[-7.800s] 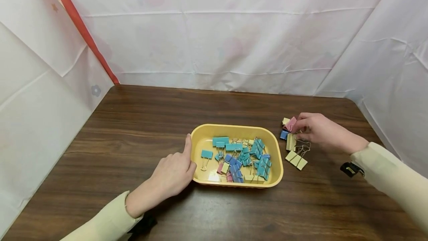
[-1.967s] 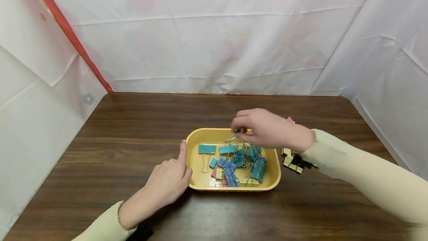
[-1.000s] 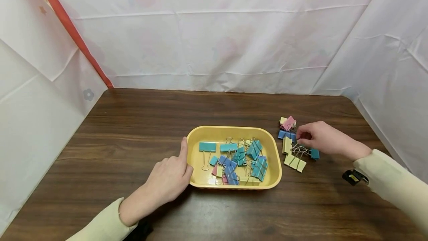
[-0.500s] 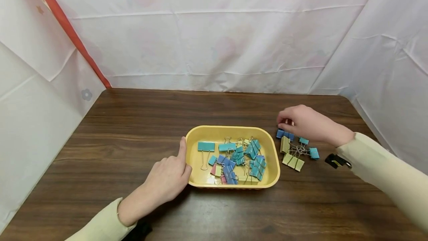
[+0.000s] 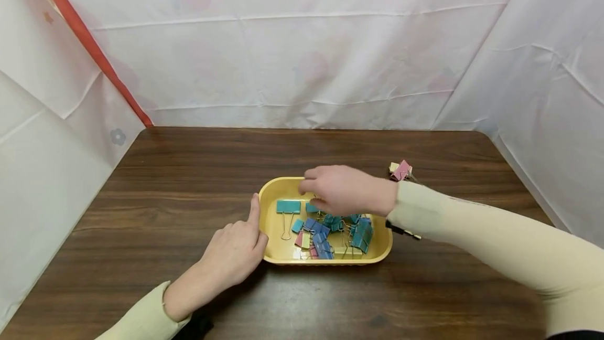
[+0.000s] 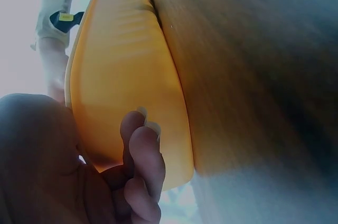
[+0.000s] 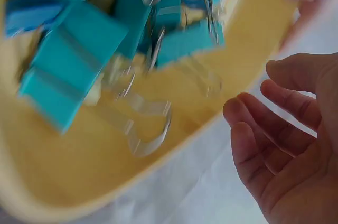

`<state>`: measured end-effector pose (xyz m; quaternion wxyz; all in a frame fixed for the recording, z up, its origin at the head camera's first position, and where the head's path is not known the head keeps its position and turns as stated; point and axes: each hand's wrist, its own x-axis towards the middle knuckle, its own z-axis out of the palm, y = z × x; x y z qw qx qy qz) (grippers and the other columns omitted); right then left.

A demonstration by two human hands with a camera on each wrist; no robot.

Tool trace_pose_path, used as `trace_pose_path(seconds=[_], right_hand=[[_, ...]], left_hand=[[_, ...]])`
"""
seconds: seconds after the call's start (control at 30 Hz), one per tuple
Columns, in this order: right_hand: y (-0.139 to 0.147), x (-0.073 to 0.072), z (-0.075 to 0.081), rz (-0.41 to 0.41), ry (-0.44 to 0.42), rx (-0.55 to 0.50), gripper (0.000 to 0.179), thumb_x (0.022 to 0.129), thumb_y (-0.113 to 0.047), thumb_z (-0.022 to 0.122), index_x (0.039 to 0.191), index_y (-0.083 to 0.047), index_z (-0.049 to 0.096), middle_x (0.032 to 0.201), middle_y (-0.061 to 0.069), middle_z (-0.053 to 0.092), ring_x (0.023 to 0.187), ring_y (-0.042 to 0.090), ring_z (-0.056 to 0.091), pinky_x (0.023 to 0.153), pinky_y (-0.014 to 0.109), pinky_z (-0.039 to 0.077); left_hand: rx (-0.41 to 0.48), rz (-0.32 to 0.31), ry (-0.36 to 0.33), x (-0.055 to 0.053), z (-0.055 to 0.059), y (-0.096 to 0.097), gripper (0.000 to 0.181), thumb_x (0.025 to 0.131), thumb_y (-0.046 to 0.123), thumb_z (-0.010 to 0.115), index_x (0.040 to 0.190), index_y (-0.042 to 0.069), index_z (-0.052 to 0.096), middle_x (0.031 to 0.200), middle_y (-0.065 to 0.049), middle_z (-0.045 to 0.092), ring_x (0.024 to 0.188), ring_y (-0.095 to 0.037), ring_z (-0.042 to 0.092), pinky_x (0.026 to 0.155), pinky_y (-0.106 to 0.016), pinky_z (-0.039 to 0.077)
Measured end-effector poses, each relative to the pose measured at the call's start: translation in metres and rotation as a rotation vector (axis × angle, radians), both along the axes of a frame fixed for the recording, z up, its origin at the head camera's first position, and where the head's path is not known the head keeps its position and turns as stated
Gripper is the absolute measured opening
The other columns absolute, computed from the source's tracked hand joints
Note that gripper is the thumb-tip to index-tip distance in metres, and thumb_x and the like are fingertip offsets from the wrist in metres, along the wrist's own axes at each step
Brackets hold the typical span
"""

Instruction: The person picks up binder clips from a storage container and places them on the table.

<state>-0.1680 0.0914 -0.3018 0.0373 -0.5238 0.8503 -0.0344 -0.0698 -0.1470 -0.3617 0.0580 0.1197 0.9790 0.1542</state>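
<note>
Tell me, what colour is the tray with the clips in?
The tray is yellow, seen best in the head view.

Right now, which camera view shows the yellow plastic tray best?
The head view: the yellow plastic tray shows rim and interior, though the right hand covers part. The left wrist view gives mainly its outer wall; the right wrist view, part of its interior, blurred, with binder clips.

In the head view, the bare right hand (image 5: 343, 190) partly hides a teal metal binder clip (image 5: 311, 207). The right-wrist view blurs and cuts off the rounded yellow plastic tray (image 7: 58, 176).
</note>
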Motion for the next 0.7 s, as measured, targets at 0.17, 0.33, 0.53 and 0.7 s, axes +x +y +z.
trace_pose_path(seconds=[0.17,0.33,0.53,0.7], right_hand=[[-0.037,0.003,-0.010,0.054,-0.006,0.148,0.032,0.095,-0.018,0.064,0.127,-0.012,0.063,0.111,0.001,0.063,0.093,0.016,0.058,0.079,0.030,0.050],[-0.065,0.000,-0.017,0.046,0.021,0.312,0.038,0.098,-0.015,0.058,0.136,-0.016,0.059,0.113,0.002,0.060,0.089,0.016,0.054,0.074,0.029,0.049],[-0.080,-0.003,-0.031,0.033,0.015,0.425,0.038,0.100,-0.014,0.056,0.138,-0.019,0.059,0.100,0.000,0.061,0.083,0.013,0.052,0.073,0.028,0.047],[-0.083,-0.005,-0.036,0.060,0.044,0.420,0.031,0.100,-0.015,0.059,0.130,-0.019,0.062,0.098,0.000,0.061,0.081,0.014,0.053,0.073,0.028,0.047]], left_hand=[[0.003,-0.001,-0.011,0.001,0.001,-0.004,0.075,0.095,0.019,0.047,0.155,-0.008,0.012,0.053,0.001,0.043,0.043,-0.015,0.038,0.041,-0.033,0.031],[0.017,0.007,-0.008,0.001,0.001,-0.008,0.075,0.094,0.018,0.048,0.155,-0.008,0.012,0.053,0.002,0.043,0.043,-0.014,0.037,0.040,-0.032,0.030],[0.016,0.011,-0.008,0.002,0.000,-0.009,0.075,0.094,0.018,0.048,0.155,-0.008,0.013,0.054,0.001,0.044,0.044,-0.015,0.040,0.042,-0.034,0.033],[0.011,0.013,0.006,0.002,0.000,-0.009,0.076,0.094,0.018,0.048,0.155,-0.008,0.013,0.055,0.000,0.044,0.046,-0.016,0.041,0.043,-0.034,0.034]])
